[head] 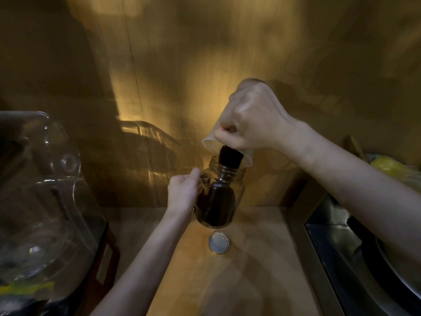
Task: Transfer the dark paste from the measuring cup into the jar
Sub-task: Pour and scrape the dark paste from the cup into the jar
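While the right hand [255,119] keeps its grip clenched around the translucent measuring cup [227,147], the cup is upended just above the glass jar [222,195], and a thick column of dark paste [229,158] drops through the jar's mouth onto the dark mass inside. The left hand [183,193] grasps the jar's side on the wooden table [257,258]. The lid [218,242] lies upturned just in front of the jar.

Lid [218,242]: round, gold-rimmed, lying flat on the counter, pale inside facing up.
Counter [250,270]: light wood.
Wall [205,53]: wood panel, warm light patches.
Glass container [38,190]: large, clear, far left.
Sink [337,252]: steel, at right.
Yellow bag [391,167]: behind the sink.
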The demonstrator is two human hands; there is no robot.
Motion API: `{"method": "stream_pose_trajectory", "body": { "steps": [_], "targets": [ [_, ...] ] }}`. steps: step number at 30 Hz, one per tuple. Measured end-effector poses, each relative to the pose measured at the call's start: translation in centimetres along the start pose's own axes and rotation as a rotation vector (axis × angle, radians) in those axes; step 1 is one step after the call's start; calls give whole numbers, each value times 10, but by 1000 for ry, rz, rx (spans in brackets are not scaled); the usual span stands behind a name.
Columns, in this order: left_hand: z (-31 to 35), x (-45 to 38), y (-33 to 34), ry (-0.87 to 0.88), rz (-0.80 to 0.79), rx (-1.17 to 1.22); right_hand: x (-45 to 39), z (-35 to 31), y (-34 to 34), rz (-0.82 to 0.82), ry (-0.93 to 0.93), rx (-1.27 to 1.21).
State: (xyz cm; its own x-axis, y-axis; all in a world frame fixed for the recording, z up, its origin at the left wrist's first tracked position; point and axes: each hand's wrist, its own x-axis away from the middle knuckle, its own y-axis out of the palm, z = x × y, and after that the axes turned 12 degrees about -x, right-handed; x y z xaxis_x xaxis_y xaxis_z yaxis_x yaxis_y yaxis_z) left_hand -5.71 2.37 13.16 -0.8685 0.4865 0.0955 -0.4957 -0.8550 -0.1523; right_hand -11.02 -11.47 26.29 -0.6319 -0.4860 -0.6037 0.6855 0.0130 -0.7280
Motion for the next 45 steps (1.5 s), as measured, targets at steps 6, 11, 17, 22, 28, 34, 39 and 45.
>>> {"method": "stream_pose_trajectory", "body": {
  "steps": [6,11,17,22,28,34,39,45],
  "targets": [
    [2,2,-1,-14,-1,12,0,0,0,-5,4,25],
    [1,3,-2,-16,-28,37,0,-2,2,-22,-8,5],
    [-1,3,-2,-10,-33,37,1,-5,2,-35,-39,18],
    [-3,3,-3,-3,-45,33,1,-9,1,-25,-71,34],
    [-3,2,-3,-10,-26,28,3,-11,0,-48,-115,33],
    [-10,-1,-1,-20,-22,9,10,-14,1,-48,-92,-9],
    [-21,-2,2,-25,19,-32,32,-13,10,120,121,-117],
    [-63,-5,2,-49,61,-89,91,-21,45,316,652,-295]
  ]
}}
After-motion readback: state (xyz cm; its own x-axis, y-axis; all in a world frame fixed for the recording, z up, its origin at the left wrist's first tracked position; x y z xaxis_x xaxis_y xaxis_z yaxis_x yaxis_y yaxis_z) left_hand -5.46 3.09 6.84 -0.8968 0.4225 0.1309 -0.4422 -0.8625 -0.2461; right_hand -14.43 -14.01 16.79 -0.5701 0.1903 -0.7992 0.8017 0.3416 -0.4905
